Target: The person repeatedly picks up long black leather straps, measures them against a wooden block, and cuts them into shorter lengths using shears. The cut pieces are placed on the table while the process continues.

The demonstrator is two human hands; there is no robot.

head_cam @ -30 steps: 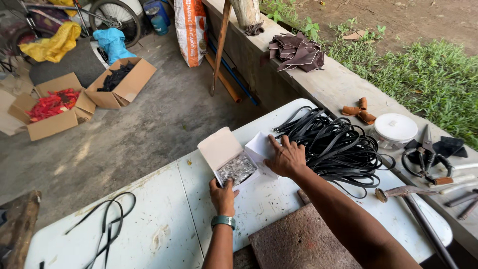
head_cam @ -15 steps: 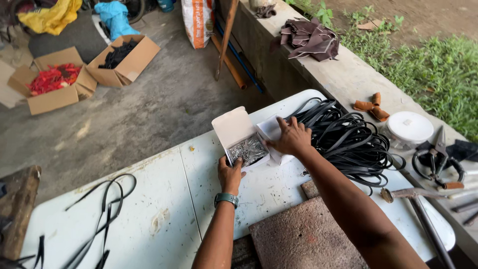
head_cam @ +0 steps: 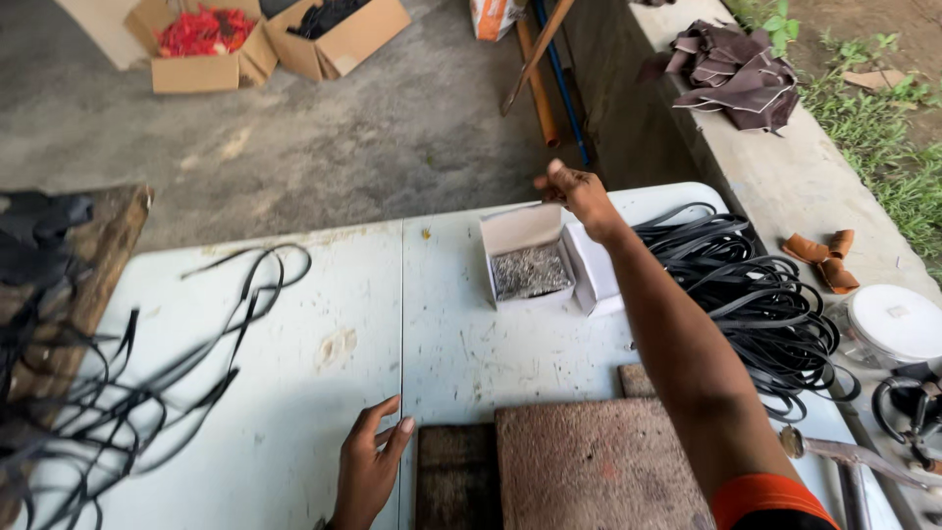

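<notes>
A small open cardboard box (head_cam: 530, 267) of tiny metal tacks sits on the white table (head_cam: 294, 324), with a white carton (head_cam: 595, 267) touching its right side. My right hand (head_cam: 579, 192) hovers over the box's far flap with its fingers curled; nothing shows in it. My left hand (head_cam: 373, 463) lies flat on the table near the front edge, fingers apart, holding nothing. It rests just left of a dark block (head_cam: 456, 481) and a brown rough slab (head_cam: 599, 471).
A heap of black straps (head_cam: 760, 285) lies right of the box, and more loose straps (head_cam: 128, 383) sprawl at the left. A white round tub (head_cam: 895, 319), brown leather curls (head_cam: 822, 253) and tools sit at right. Cardboard boxes (head_cam: 206, 44) stand on the concrete floor.
My left hand let go of the tack box and dropped back to the table's near edge. My right hand lifted off the white carton and now hangs above the box's far side.
</notes>
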